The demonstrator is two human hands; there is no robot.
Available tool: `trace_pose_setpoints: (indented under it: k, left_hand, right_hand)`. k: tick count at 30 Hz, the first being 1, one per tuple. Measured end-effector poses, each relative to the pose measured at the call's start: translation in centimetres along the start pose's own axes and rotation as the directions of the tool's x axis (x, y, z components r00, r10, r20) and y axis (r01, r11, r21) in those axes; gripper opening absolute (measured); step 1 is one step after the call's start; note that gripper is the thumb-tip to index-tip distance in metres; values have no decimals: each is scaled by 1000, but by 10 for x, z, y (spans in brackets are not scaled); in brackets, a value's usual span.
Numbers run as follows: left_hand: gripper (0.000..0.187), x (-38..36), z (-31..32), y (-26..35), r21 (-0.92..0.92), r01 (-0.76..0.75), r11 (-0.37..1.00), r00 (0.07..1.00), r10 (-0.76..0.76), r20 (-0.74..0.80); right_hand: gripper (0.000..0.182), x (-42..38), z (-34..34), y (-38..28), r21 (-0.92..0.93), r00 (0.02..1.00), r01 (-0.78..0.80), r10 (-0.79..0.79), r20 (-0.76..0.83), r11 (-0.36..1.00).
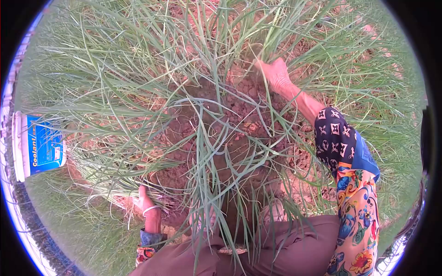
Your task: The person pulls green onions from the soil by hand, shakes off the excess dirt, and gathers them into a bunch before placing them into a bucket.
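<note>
My right hand (275, 75) reaches forward, closed low around the stems of a clump of green onions (271, 39) standing in the soil. Its fingertips are partly hidden behind leaves. At the lower left, my left hand (145, 202), with a white bangle at the wrist, is closed around a bunch of green onions (108, 179). Their pale stem ends and roots point right, and their leaves trail left; some fingers are covered. Long loose green leaves (207, 156) hang across the middle of the view, in front of the bare reddish-brown soil (246, 99).
A white bucket (18, 147) with a blue "Coolant" label stands at the left edge. Dense green onion rows surround me left, right and ahead. My bent knees (294, 244) in brown trousers are at the bottom, with shoes (274, 211) just beyond, partly hidden by leaves.
</note>
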State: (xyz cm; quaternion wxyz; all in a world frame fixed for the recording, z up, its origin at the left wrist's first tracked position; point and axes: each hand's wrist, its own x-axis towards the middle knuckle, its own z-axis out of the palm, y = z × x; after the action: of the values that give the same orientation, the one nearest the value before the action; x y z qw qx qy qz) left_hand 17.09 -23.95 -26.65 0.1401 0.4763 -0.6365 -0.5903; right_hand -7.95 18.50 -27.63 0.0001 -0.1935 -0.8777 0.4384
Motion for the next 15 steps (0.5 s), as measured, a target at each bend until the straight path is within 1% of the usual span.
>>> trace_pose_setpoints:
  k: [1, 3, 4, 5, 6, 7, 9, 10, 12, 13, 14, 15]
  left_hand:
    - [30, 1, -2, -3, -14, 0, 1000, 1000, 0, 7]
    - [30, 0, -4, -5, -49, 0, 999, 1000, 1, 14]
    - [29, 13, -14, -18, -41, -12, 999, 1000, 13, 24]
    - [30, 25, -24, -31, -72, 7, 997, 1000, -5, 30]
    - [31, 33, -31, -42, -102, 28, 994, 999, -24, 38]
    - [32, 40, -39, -51, -130, 50, 990, 998, -45, 47]
    - [34, 42, -39, -51, -146, 83, 986, 996, -77, 52]
    - [34, 38, -37, -48, -142, 88, 986, 995, -82, 48]
    - [32, 35, -35, -46, -159, 84, 984, 995, -74, 66]
    - [31, 24, -27, -35, -156, 127, 980, 991, -119, 60]
    - [30, 14, -19, -23, -152, 172, 973, 985, -165, 55]
    - [29, 7, -14, -14, -150, 216, 965, 976, -211, 50]
  right_hand:
    - [43, -1, 6, -3, -38, 999, -48, 48, 0, 998]
    - [40, 2, 12, -10, -47, 999, -32, 32, 14, 998]
    - [40, 5, 17, -15, -49, 1000, -20, 21, 21, 999]
    - [39, 8, 22, -19, -52, 1000, -10, 11, 29, 999]
    - [36, 9, 25, -26, -35, 999, -21, 20, -32, 999]
    - [35, 11, 26, -23, 40, 999, 37, -37, 8, 998]
    - [34, 16, 31, -15, 197, 984, 145, -162, 73, 970]
    - [35, 20, 35, -14, 46, 975, 220, -221, 34, 974]
    - [36, 28, 45, -13, -39, 994, 96, -93, 61, 995]
    - [36, 31, 47, -15, -83, 997, 35, -29, 72, 996]
    - [39, 41, 55, 1, -93, 988, 156, -155, 25, 983]
    - [39, 38, 51, -5, -72, 990, 138, -136, 32, 988]
